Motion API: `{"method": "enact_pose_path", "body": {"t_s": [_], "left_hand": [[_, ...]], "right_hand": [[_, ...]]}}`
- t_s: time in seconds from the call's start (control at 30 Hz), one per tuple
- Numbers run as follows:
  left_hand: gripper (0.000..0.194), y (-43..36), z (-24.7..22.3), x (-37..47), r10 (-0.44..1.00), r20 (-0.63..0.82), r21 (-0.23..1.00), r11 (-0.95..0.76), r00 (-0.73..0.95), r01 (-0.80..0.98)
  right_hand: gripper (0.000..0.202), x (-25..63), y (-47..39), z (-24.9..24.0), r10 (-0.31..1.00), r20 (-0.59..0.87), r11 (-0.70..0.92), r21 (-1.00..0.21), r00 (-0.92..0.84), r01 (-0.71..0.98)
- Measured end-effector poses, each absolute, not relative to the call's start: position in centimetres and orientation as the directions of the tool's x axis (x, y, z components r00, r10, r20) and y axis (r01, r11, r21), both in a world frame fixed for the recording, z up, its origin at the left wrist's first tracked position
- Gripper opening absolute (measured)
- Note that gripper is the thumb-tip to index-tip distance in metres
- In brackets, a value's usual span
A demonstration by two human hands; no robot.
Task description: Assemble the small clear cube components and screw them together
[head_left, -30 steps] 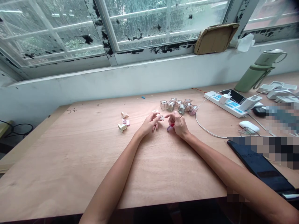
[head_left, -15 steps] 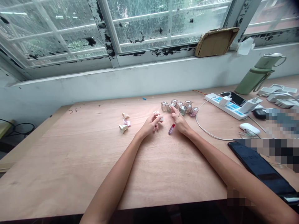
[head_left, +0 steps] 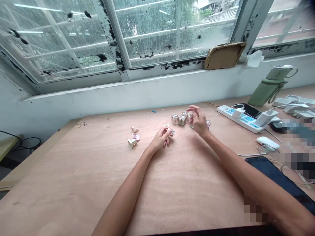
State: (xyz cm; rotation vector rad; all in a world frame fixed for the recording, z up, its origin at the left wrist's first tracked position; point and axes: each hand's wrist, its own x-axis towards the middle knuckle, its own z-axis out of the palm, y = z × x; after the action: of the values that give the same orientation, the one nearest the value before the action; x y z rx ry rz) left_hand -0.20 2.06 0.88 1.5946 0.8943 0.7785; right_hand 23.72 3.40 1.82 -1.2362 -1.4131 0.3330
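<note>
Working at a wooden bench (head_left: 98, 183). Holding up the right hand (head_left: 200, 124), blurred; cannot tell whether gripping anything. Pinching narrow with the left hand (head_left: 157, 141). Partly hidden behind the right: clear containers (head_left: 182, 120) near the far edge. Between left fingertips, short of that edge: a small pale piece (head_left: 173, 132).

single head-worn view, facing forward and down, across wooden table (head_left: 78, 183), toward windows (head_left: 152, 32)

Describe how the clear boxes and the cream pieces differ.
The clear boxes look see-through; the cream pieces look opaque. The clear boxes sit by the right hand; the cream pieces lie left of the left hand. Both are small and rest on the table.
</note>
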Motion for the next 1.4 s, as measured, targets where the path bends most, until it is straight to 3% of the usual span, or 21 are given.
{"method": "enact_pose_path", "body": {"t_s": [0.1, 0.17, 0.27, 0.33, 0.43, 0.63, 0.77, 0.93, 1.03, 1.1, 1.17, 1.27, 1.4], "left_hand": [[0.049, 2.0, 0.9, -0.3, 0.863, 0.016, 0.983, -0.106, 0.505, 0.149], [0.048, 1.9, 1.0, -0.4, 0.862, 0.016, 0.984, -0.103, 0.506, 0.145], [0.046, 1.9, 1.2, -0.4, 0.860, 0.017, 0.983, -0.107, 0.509, 0.147], [0.046, 1.9, 1.2, -0.4, 0.862, 0.015, 0.983, -0.105, 0.507, 0.149], [0.046, 1.8, 1.2, -0.4, 0.865, 0.015, 0.985, -0.100, 0.502, 0.143], [0.045, 1.7, 1.1, -0.4, 0.864, 0.029, 0.985, -0.111, 0.503, 0.134], [0.045, 1.5, 1.1, -0.5, 0.864, 0.050, 0.985, -0.126, 0.502, 0.119], [0.047, 1.4, 1.2, -0.6, 0.863, 0.058, 0.984, -0.133, 0.502, 0.115], [0.052, 1.4, 1.2, -0.6, 0.866, 0.058, 0.985, -0.131, 0.497, 0.114], [0.054, 1.4, 1.2, -0.5, 0.870, 0.061, 0.986, -0.128, 0.490, 0.106], [0.054, 1.5, 1.2, -0.5, 0.874, 0.065, 0.988, -0.123, 0.481, 0.092], [0.053, 1.8, 1.1, -0.6, 0.900, 0.078, 0.993, -0.107, 0.429, 0.044], [0.049, 2.4, 1.0, -1.0, 0.965, 0.114, 0.988, -0.085, 0.235, -0.132]], "right_hand": [[0.039, 26.5, 6.8, 4.9, 0.861, 0.500, 0.250, -0.578, 0.095, 0.777], [0.034, 27.5, 9.1, 6.6, 0.936, 0.346, 0.072, -0.369, 0.065, 0.927], [0.041, 27.3, 11.5, 8.0, 0.988, 0.128, -0.068, -0.131, 0.085, 0.989], [0.051, 26.4, 12.5, 8.2, 0.997, 0.044, -0.058, 0.005, 0.057, 0.998], [0.063, 25.0, 13.4, 8.2, 0.998, -0.050, -0.037, 0.093, 0.042, 0.995], [0.054, 23.9, 13.9, 8.1, 0.989, -0.059, -0.132, 0.024, 0.134, 0.991], [0.065, 23.6, 13.1, 8.2, 0.975, -0.069, -0.218, -0.092, 0.212, 0.972], [0.072, 23.2, 12.2, 7.9, 0.966, -0.093, -0.251, -0.127, 0.241, 0.960], [0.059, 23.0, 11.8, 7.7, 0.965, -0.028, -0.263, -0.167, 0.262, 0.950], [0.054, 22.8, 10.8, 7.8, 0.951, 0.091, -0.266, -0.249, 0.296, 0.931], [0.057, 22.2, 8.9, 7.6, 0.900, 0.308, -0.182, -0.374, 0.307, 0.909], [0.060, 20.7, 4.5, 6.1, 0.774, 0.602, 0.172, -0.497, 0.195, 0.851], [0.058, 18.4, -1.1, 2.1, 0.654, 0.743, 0.445, -0.529, 0.141, 0.723]]}}
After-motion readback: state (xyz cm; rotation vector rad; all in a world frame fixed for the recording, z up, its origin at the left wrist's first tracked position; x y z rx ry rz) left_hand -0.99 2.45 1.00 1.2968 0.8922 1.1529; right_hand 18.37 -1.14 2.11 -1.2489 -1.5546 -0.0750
